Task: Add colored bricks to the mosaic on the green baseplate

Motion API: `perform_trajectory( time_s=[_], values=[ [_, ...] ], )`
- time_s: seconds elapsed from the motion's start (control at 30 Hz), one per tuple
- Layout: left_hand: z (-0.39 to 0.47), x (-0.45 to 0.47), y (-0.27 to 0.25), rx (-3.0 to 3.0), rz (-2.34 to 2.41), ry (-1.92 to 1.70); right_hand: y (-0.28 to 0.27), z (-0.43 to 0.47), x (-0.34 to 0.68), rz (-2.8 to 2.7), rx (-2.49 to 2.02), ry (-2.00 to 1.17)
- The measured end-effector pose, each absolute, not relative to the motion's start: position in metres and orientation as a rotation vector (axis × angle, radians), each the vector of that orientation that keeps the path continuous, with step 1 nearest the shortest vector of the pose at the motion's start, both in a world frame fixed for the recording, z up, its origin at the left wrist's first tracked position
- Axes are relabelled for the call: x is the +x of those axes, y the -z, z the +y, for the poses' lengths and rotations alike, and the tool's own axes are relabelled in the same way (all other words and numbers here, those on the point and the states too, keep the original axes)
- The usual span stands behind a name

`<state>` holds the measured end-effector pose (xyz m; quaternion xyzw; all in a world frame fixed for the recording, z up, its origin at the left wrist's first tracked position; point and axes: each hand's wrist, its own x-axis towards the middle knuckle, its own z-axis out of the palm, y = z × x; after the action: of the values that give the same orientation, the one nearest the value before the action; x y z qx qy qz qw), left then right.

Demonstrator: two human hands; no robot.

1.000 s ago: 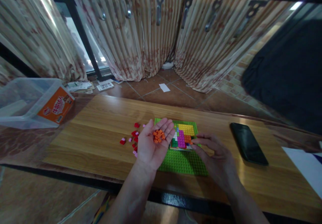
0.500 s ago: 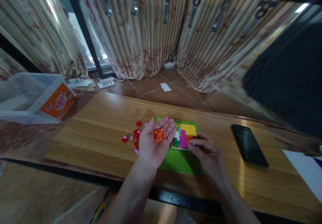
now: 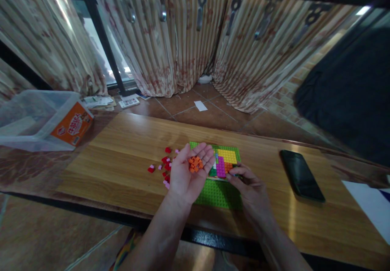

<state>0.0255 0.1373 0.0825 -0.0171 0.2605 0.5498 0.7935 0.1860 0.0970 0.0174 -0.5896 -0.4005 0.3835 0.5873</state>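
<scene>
My left hand is palm up and cupped, with several small orange toy bricks resting in it. It hovers over the left side of a green baseplate. On that plate sits a layered brick build with yellow bricks, magenta bricks, and orange, white and green ones. My right hand pinches at the build's front right corner, thumb and fingertips together around what looks like a small orange brick, mostly hidden by the fingers. Loose red bricks and pink bricks lie left of my left hand.
The wooden table carries a black phone to the right, with white paper beyond it. A clear plastic bin with an orange label stands at the far left. Patterned curtains hang behind.
My left hand has shifted very slightly right, the orange bricks still in its palm. My right hand's fingers have moved a little at the build's front right corner.
</scene>
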Motion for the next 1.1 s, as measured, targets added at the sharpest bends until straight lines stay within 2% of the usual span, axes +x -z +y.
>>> perform_trajectory(
  time_s=[0.2,0.4,0.53,0.77,1.1],
  values=[
    [0.135,0.028,-0.086,-0.014,0.542,-1.141,-0.020,0.095,0.188,-1.047,-1.407,-0.807],
    [0.131,0.031,-0.086,0.029,0.458,-1.073,-0.049,0.085,0.171,-1.433,-1.407,-0.322],
    [0.130,0.034,-0.086,0.048,0.426,-1.052,-0.060,0.084,0.157,-1.658,-1.359,-0.223],
    [0.127,0.037,-0.087,0.035,0.410,-1.063,-0.059,0.090,0.149,-1.706,-1.452,-0.069],
    [0.127,0.037,-0.085,0.010,0.410,-1.085,-0.058,0.092,0.149,-1.665,-1.444,-0.208]
  ],
)
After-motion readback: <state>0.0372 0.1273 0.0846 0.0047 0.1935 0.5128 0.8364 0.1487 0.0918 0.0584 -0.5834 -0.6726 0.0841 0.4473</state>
